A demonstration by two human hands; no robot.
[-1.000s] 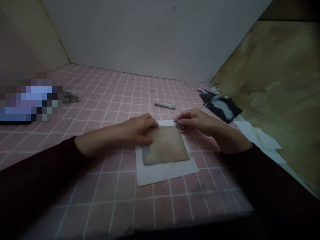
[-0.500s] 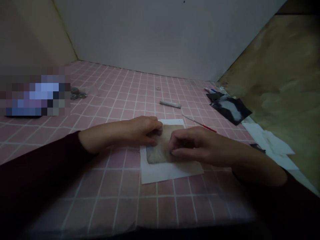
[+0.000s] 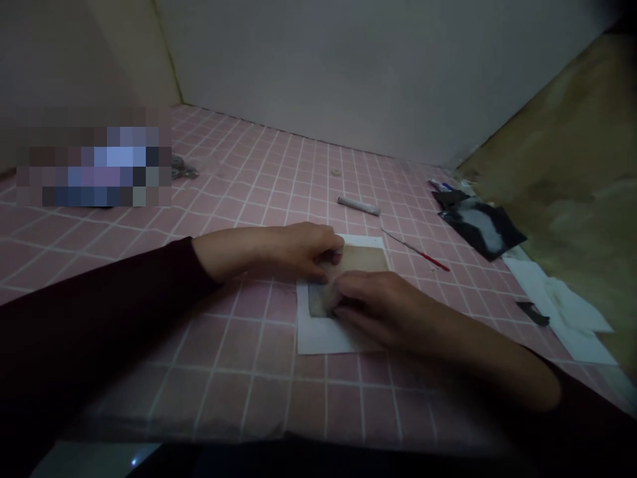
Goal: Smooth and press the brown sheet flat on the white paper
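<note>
A beige-grey square sheet [image 3: 365, 257] lies on a larger piece of white paper [image 3: 313, 340]. My left hand [image 3: 308, 251] rests at the sheet's upper left, its fingers curled and the thumb turned down towards the surface. Whatever sits under those fingertips is hidden. Just below and to the right, my right hand [image 3: 371, 302] is closed in a pinch over the sheet's lower left part. A darker grey patch shows beside its fingertips. What the pinch holds is too dim to make out.
Beyond the paper lie a grey tube [image 3: 358, 206], a small ring [image 3: 336, 172] and a thin red-handled tool [image 3: 415, 249]. To the right are a black packet [image 3: 485, 229], white papers [image 3: 572, 309] and a dark scrap [image 3: 533, 313]. Scissors-like metal [image 3: 184, 167] sits left, by a blurred-out area.
My right hand has moved left across the sheet, closer to my left hand, and its fingers are closer together. The view has shifted, so the table things appear further right.
</note>
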